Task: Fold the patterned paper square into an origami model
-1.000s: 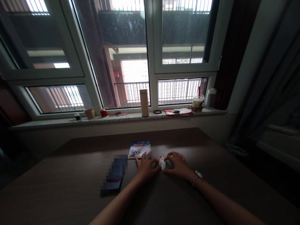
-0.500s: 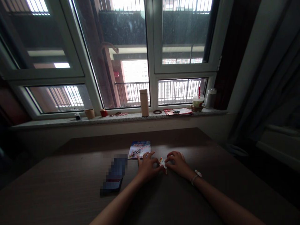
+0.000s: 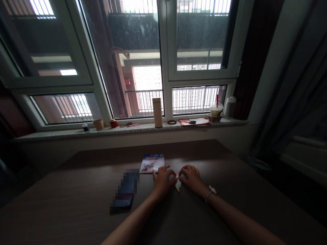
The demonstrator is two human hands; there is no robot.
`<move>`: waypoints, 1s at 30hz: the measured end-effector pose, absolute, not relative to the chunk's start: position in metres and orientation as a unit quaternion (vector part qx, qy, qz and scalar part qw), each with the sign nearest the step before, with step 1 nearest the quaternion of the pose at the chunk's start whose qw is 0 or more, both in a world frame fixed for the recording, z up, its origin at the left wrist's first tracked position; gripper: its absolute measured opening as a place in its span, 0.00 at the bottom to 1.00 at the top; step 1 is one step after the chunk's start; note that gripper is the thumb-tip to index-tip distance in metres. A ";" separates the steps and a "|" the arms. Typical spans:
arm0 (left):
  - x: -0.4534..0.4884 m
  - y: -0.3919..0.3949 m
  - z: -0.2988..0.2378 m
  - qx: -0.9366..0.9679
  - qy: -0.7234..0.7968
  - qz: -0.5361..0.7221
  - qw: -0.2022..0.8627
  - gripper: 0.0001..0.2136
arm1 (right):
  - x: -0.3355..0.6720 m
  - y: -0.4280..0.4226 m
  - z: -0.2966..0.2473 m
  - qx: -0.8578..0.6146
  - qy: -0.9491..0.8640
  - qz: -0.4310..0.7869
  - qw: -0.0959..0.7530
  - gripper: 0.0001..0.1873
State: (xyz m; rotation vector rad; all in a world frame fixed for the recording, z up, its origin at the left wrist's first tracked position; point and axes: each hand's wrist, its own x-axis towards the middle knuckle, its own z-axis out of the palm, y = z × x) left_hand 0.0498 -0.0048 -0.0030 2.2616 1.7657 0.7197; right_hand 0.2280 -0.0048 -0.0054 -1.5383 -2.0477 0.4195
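Observation:
On the dark brown table (image 3: pixel 84 190) lies a small piece of folded paper (image 3: pixel 178 184), white with red and orange print, narrowing to a point towards me. My left hand (image 3: pixel 164 178) pinches its upper left side between thumb and fingers. From the other side my right hand (image 3: pixel 191 177), with a pale bracelet (image 3: pixel 209 193) at the wrist, closes thumb and fingertips on its upper right part. The fingers cover the paper's far end. Just beyond my left hand is a blue printed booklet (image 3: pixel 152 162), lying flat.
A blurred dark phone-like object (image 3: pixel 124 190) lies left of my left forearm. Along the windowsill (image 3: pixel 120 130) stand a beige flask (image 3: pixel 157 113), a paper cup (image 3: pixel 98 124), a red spool-like item (image 3: pixel 113 123), scissors (image 3: pixel 192 122) on papers, and a drink cup with a straw (image 3: pixel 216 109).
The paper has turned, its narrow tip now pointing towards me, and it looks more like a triangle. Both hands have shifted slightly and come closer together at its far end.

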 end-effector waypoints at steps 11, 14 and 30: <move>0.053 -0.005 0.000 0.754 0.620 0.201 0.078 0.08 | 0.223 -0.005 -0.005 -0.587 -0.750 0.145 0.268 0.10; 0.053 -0.004 0.001 0.751 0.627 0.193 0.078 0.09 | 0.223 -0.003 -0.006 -0.589 -0.749 0.147 0.267 0.09; 0.044 0.006 -0.003 0.743 0.630 0.197 0.108 0.07 | 0.228 0.001 -0.005 -0.584 -0.751 0.178 0.254 0.09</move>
